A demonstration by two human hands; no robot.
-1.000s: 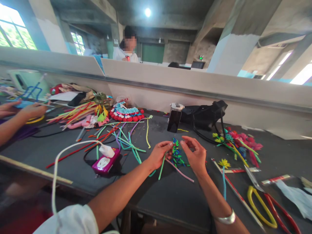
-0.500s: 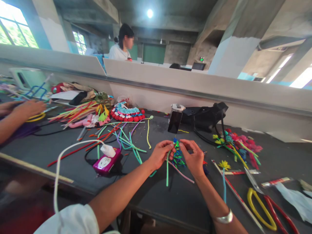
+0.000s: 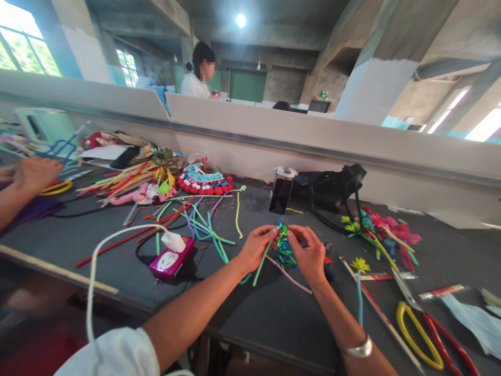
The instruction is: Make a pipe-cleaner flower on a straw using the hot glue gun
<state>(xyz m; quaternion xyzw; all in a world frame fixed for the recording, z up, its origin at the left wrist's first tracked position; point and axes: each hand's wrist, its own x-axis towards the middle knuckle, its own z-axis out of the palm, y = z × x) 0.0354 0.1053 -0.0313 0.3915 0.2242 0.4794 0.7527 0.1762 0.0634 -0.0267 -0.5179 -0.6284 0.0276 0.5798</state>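
My left hand [image 3: 259, 247] is closed on a green pipe cleaner [image 3: 261, 267], whose free end hangs down below the fingers. Opposite it, my right hand [image 3: 309, 251] has its thumb and fingers pinched at the upper part of a small bunch of blue and green pipe cleaner pieces [image 3: 285, 256]. The fingertips of both hands nearly meet there, and they hide the exact grip. Short blue and green bits lie around and beneath the bunch. A pink pipe cleaner [image 3: 291, 277] rests on the dark table just below it.
To the left lie a purple power socket [image 3: 172, 259], loose pipe cleaners [image 3: 211, 230] and a red, white and blue craft piece [image 3: 205, 180]. A phone [image 3: 281, 196] leans upright ahead. Scissors [image 3: 420, 334] and pipe cleaner flowers [image 3: 391, 230] lie right. A co-worker's hand [image 3: 37, 175] is far left.
My right hand has come in from slightly apart to pinch the bunch. The green pipe cleaner's free end swung right, then back left. The co-worker's hand at far left shifted left.
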